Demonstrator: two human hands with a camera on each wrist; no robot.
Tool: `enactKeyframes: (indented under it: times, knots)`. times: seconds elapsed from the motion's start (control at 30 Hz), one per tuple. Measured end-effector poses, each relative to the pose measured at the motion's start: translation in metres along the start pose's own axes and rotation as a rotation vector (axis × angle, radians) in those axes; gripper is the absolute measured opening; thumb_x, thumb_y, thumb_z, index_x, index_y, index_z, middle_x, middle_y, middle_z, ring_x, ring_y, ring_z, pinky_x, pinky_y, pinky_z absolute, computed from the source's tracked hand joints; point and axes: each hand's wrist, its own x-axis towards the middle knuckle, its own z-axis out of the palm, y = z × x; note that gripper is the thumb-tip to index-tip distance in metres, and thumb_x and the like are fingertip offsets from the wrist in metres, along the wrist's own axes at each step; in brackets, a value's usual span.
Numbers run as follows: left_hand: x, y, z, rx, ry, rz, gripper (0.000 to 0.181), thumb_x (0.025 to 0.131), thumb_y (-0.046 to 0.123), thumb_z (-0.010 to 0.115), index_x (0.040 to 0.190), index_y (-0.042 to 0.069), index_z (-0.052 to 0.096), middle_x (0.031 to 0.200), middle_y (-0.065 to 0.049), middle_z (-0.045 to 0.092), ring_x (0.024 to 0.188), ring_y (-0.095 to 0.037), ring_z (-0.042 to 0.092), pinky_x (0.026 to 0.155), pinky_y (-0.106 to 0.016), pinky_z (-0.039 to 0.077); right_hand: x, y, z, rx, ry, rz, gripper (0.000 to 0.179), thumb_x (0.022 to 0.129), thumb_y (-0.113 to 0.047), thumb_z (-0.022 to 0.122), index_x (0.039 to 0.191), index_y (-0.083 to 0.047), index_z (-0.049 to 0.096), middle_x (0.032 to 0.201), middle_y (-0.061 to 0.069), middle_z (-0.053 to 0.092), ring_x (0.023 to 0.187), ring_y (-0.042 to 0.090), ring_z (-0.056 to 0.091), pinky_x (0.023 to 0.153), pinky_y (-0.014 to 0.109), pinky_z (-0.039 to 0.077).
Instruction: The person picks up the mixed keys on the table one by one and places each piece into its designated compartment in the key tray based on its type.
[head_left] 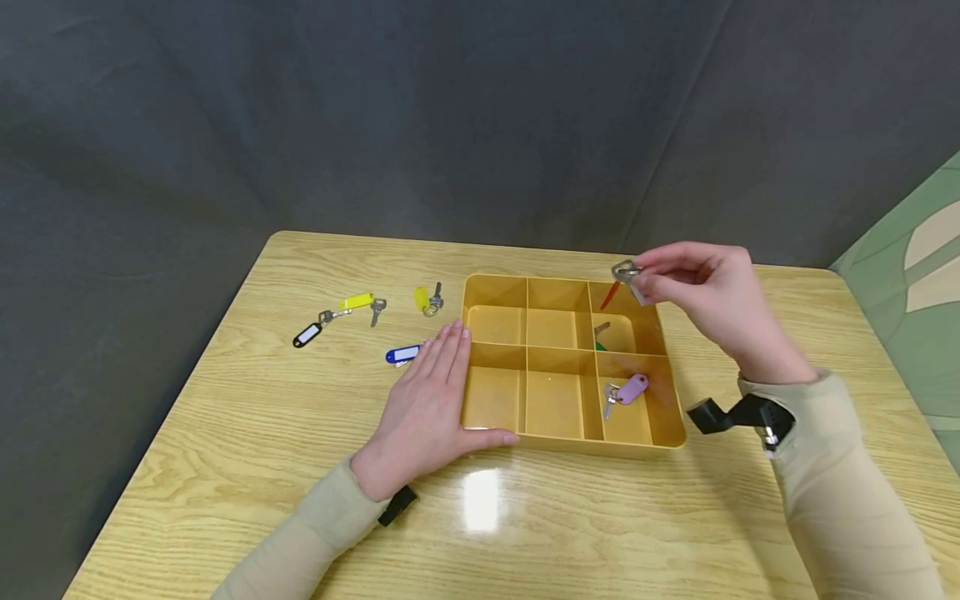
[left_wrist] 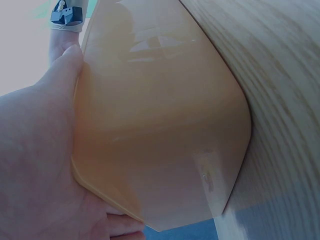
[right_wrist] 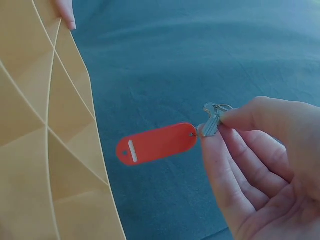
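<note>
Between thumb and fingertips my right hand (head_left: 701,287) pinches a key (right_wrist: 212,124) by its ring, above the far right compartment of a yellow divided box (head_left: 561,354). From the ring hangs a red key tag (right_wrist: 157,144). My left hand (head_left: 431,404) lies with straight fingers along the box's left side, its thumb on the near rim. Inside the far right compartment are a key (head_left: 602,329) and part of a green tag (head_left: 600,346). The near right compartment holds a key with a purple tag (head_left: 633,389).
Left of the box lie keys with a black tag (head_left: 307,335), a yellow tag (head_left: 357,301) and a second yellow tag (head_left: 422,298). A blue tag (head_left: 402,354) is partly hidden by my left hand. A dark curtain (head_left: 450,125) hangs behind the wooden table (head_left: 247,417).
</note>
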Motion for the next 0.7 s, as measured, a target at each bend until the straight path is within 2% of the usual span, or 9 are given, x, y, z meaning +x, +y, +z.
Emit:
enactKeyframes:
  times: [0.17,0.43,0.7]
  knots:
    - [0.0,0.0,0.0,0.003,0.0,0.002,0.134,0.076,0.098,0.029,0.16,-0.003,0.006,0.167,-0.018,0.002,0.154,-0.03,0.006,0.124,-0.036,0.003,0.003,0.001,0.005,-0.023,-0.016,0.011,0.02,0.092,0.0,0.074,0.111,0.006,0.073,0.096,0.007,0.076,0.074,0.018,0.072,0.074,0.025,0.06]
    - [0.0,0.001,-0.001,-0.001,-0.01,0.0,0.134,0.076,0.098,0.03,0.16,-0.003,0.005,0.168,-0.017,0.001,0.154,-0.028,0.002,0.123,-0.036,0.002,0.008,0.002,0.014,-0.023,-0.066,0.035,0.02,0.093,-0.002,0.074,0.111,0.005,0.074,0.098,0.007,0.076,0.077,0.02,0.073,0.073,0.029,0.061]
    - [0.001,-0.001,0.001,0.002,0.022,0.014,0.133,0.077,0.097,0.034,0.16,-0.005,0.011,0.167,-0.021,0.011,0.154,-0.031,0.009,0.124,-0.037,0.005,0.017,0.005,0.025,0.002,-0.146,0.08,0.023,0.093,-0.006,0.075,0.113,0.006,0.073,0.095,0.011,0.076,0.078,0.02,0.074,0.072,0.03,0.061]
